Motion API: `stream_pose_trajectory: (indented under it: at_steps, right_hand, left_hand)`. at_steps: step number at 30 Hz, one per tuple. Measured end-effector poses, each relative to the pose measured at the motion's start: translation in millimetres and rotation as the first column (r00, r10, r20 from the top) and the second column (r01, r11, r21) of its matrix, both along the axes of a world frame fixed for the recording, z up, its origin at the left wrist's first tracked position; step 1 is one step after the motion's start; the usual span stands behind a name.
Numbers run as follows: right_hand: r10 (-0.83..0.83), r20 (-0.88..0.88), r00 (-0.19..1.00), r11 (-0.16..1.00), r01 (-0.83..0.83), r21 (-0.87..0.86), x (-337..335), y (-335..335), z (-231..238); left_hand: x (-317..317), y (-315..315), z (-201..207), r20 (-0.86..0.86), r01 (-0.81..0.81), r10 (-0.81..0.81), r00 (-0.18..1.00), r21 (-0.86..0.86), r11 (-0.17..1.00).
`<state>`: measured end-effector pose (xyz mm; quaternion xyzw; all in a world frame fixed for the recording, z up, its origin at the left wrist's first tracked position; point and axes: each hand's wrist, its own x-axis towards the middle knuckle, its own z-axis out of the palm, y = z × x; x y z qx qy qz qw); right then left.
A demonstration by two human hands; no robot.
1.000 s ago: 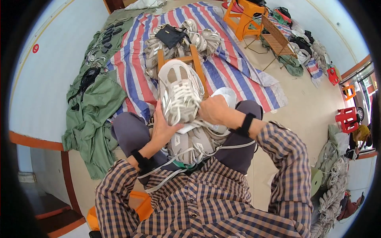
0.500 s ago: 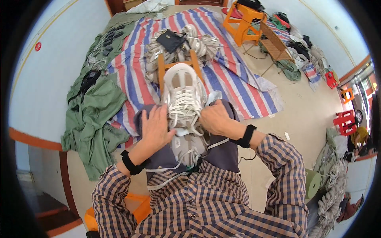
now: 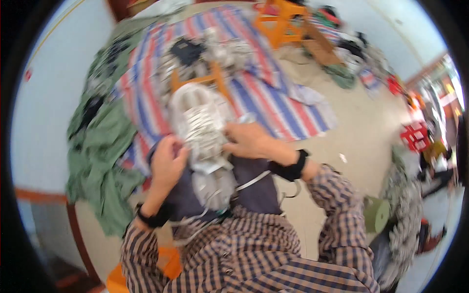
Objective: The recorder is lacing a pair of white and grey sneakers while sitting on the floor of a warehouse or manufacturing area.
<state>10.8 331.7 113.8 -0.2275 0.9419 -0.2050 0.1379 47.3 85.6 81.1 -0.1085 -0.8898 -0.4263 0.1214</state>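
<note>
A white and grey sneaker [image 3: 199,122] with white laces lies in front of me, its toe pointing away, propped at the near end of an orange wooden frame [image 3: 218,78]. My left hand [image 3: 167,163] is closed at its left side, fingers curled in, the fingertips blurred. On the opposite side my right hand [image 3: 250,140] pinches close to the lace edge; what it grips is too smeared to make out. A second grey sneaker [image 3: 213,188] rests on my lap, with loose white laces trailing across my dark trousers.
Beyond the frame, a pile of sneakers [image 3: 229,52] with a black pouch [image 3: 187,51] on top lies on a striped tarp [image 3: 264,105]. Green cloth [image 3: 100,168] is heaped left. An orange stool [image 3: 281,24] stands far right; a green roll [image 3: 376,215] sits near right.
The view has shifted and blurred. My left hand has gone from lying spread against the sneaker to curled fingers beside it. My right hand stays at the sneaker's right side.
</note>
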Motion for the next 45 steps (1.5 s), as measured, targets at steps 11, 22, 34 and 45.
stream_pose_trajectory:
  at_steps: [11,22,34,45]
  right_hand:
    - [-0.119,-0.089,0.989,0.889,0.066,-0.452,-24.3,-17.8,-37.3]
    - [-0.093,-0.234,0.968,0.906,-0.015,-0.423,-11.5,-34.5,-45.6]
    - [-0.154,-0.311,0.938,0.983,0.114,-0.142,-58.5,-35.1,-43.7]
    - [0.085,-0.638,0.765,0.967,-0.217,-0.131,-61.8,-19.0,18.8]
  left_hand:
    - [-20.6,-6.9,-7.5,0.294,0.037,-0.096,0.951,0.202,0.979]
    - [-40.9,-15.2,69.0,0.776,0.42,-0.384,0.501,0.17,0.892]
    - [-25.4,-25.9,33.6,0.398,0.236,-0.37,0.839,0.346,0.908]
    - [-20.4,-30.9,98.3,0.775,0.385,-0.425,0.468,0.254,0.887]
